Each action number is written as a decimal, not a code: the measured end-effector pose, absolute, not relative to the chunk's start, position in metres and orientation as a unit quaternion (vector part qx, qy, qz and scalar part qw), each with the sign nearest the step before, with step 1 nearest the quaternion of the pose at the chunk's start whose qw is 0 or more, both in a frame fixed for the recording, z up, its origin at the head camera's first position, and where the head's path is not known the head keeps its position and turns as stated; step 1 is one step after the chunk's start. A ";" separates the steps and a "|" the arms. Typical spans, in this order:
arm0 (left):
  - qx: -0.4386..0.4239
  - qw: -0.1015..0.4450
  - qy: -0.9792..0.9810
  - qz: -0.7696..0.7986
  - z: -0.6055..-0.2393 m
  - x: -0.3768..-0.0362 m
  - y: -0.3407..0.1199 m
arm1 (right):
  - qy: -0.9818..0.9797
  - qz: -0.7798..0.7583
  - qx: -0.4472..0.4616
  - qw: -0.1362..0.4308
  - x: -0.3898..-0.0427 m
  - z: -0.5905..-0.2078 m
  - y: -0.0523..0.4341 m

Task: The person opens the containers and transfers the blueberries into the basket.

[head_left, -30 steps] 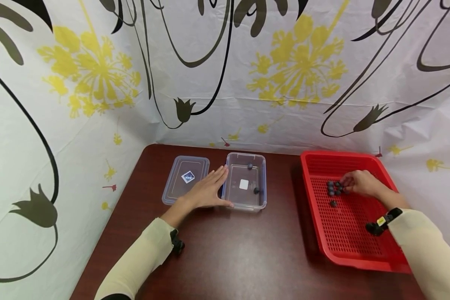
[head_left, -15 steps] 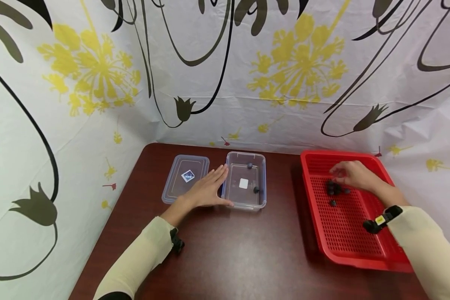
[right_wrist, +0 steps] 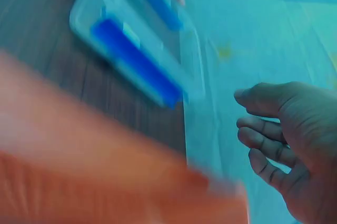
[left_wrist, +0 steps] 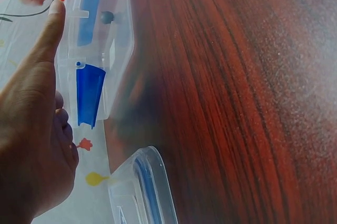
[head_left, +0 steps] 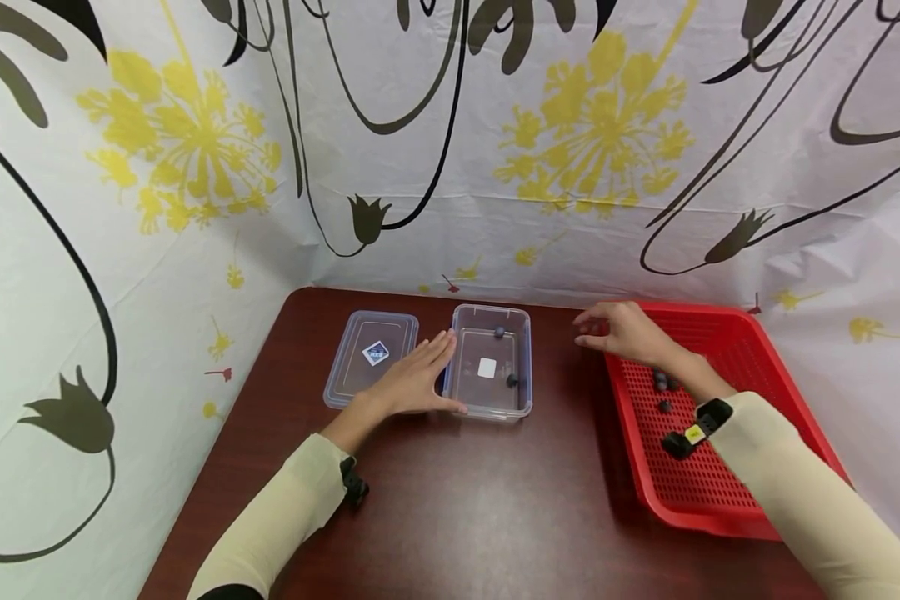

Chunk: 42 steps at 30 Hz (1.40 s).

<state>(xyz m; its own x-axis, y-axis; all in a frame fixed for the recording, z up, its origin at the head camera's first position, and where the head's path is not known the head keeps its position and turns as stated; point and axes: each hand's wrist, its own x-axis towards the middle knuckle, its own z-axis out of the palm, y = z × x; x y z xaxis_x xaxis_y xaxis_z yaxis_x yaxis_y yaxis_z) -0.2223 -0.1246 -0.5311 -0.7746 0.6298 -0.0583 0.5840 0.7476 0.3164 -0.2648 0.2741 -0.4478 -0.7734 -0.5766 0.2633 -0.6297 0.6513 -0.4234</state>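
My left hand [head_left: 414, 379] rests along the left side of a clear plastic food container [head_left: 487, 414], fingers extended and the thumb spread at its near left corner. Two dark blueberries lie inside, one blueberry [head_left: 499, 332] at the back and another blueberry [head_left: 512, 381] nearer the front. Over the left rim of a red perforated basket [head_left: 708, 492] is my right hand [head_left: 630, 333], fingers bent and pointing towards the container. In the right wrist view the right hand [right_wrist: 289, 134] shows curled fingers; whether something sits between the fingertips is hidden. A few blueberries [head_left: 662, 383] lie in the basket, partly covered by the forearm.
A clear lid [head_left: 352, 362] with a blue and white label lies left of the container, partly behind the left hand. The container's blue side clip [left_wrist: 90, 96] hangs down. Patterned cloth [head_left: 450, 150] rises behind the dark wooden table [head_left: 480, 517].
My right hand has lifted from the blueberries in the basket and travelled left, past the basket's rim towards the container. The left hand and the container have kept their places.
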 end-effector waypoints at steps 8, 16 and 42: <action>0.330 0.078 0.930 0.142 -0.531 -0.222 -0.126 | -0.910 0.345 0.227 0.036 -0.255 -0.457 0.197; 0.329 0.076 0.930 0.145 -0.531 -0.223 -0.124 | -0.909 0.393 0.135 0.045 -0.246 -0.482 0.136; 0.334 0.067 0.928 0.149 -0.532 -0.221 -0.125 | -0.838 0.515 -0.168 0.066 -0.250 -0.542 0.068</action>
